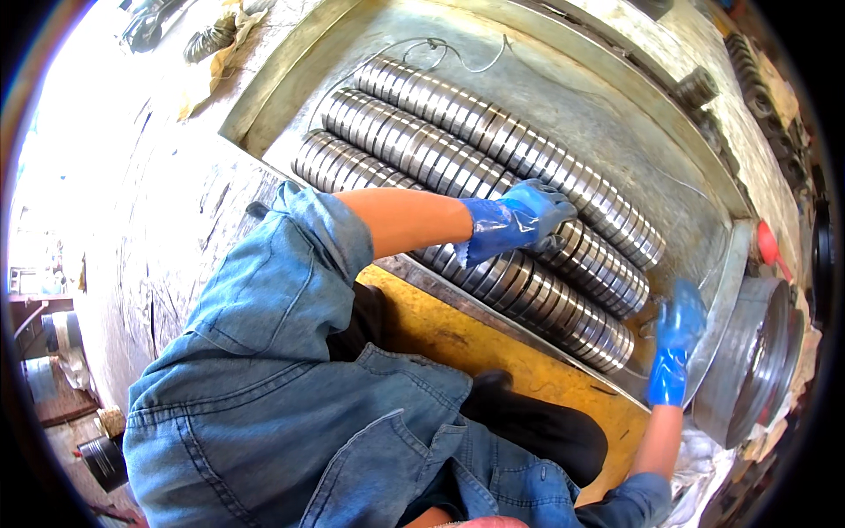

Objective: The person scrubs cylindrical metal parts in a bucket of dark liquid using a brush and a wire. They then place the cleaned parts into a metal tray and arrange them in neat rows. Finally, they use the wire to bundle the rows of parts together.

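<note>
Three long rows of shiny metal rings [458,132] lie on edge, packed side by side, in a shallow grey metal tray [290,70]. My left hand [519,220], in a blue glove, reaches across from the left and curls its fingers over rings in the middle row. My right hand [678,330], also in a blue glove, comes up from the lower right. It sits flat at the end of the nearest row, next to the tray's end wall [726,282], with nothing held in it. A rolled denim sleeve covers my left upper arm.
A grey metal drum [748,361] lies on its side right of the tray, with a red object [767,242] above it. A thin wire [440,48] lies at the tray's far end. A yellow surface [458,339] runs under the tray's near edge. More dark rings [748,70] are stacked at the upper right.
</note>
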Tool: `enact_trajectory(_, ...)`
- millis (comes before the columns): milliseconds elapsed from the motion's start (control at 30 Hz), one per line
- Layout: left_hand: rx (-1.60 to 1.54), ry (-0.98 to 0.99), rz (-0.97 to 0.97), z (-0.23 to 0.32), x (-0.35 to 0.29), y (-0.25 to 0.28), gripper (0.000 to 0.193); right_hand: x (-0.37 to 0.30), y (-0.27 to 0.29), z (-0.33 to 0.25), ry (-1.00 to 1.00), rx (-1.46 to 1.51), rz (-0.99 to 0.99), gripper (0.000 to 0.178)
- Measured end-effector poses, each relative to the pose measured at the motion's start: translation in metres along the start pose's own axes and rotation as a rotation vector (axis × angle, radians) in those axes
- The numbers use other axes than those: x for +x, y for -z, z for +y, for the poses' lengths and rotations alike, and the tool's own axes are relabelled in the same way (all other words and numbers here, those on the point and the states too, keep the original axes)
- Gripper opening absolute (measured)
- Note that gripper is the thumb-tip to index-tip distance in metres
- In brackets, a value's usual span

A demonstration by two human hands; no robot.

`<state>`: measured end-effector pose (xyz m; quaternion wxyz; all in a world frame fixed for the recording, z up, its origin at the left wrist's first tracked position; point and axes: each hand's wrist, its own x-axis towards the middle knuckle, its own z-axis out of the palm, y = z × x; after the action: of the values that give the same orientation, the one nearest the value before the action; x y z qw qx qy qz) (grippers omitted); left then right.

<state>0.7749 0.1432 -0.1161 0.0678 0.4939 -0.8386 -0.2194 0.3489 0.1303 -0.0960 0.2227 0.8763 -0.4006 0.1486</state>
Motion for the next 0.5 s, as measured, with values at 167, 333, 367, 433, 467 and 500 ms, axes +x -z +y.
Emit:
enact_trajectory(167,-0.073,0.117,0.069,-0.001,0.002,0.024,0.06,-0.049,-0.001,0.021,-0.746,-0.151,-0.312,0.058)
enact_trajectory(333,-0.175,-0.009,0.544,-0.087,-0.009,0.1,0.064,-0.111,0.012,0.021,-1.206,0.632,-0.535,0.063)
enact_trajectory(367,-0.082,0.083,0.629,-0.112,-0.009,0.112,0.064,-0.1,0.017,0.017,-1.171,0.541,-0.598,0.061)
enact_trajectory(433,0.123,0.281,0.764,-0.162,-0.015,0.128,0.064,-0.123,-0.021,0.054,-1.086,0.27,-0.623,0.052)
enact_trajectory(467,0.246,0.372,0.801,-0.187,-0.028,0.13,0.064,-0.089,-0.006,0.028,-1.244,0.378,-0.59,0.045)
enact_trajectory(500,0.329,0.407,0.84,-0.2,-0.034,0.13,0.065,-0.11,-0.009,0.049,-1.162,0.295,-0.618,0.041)
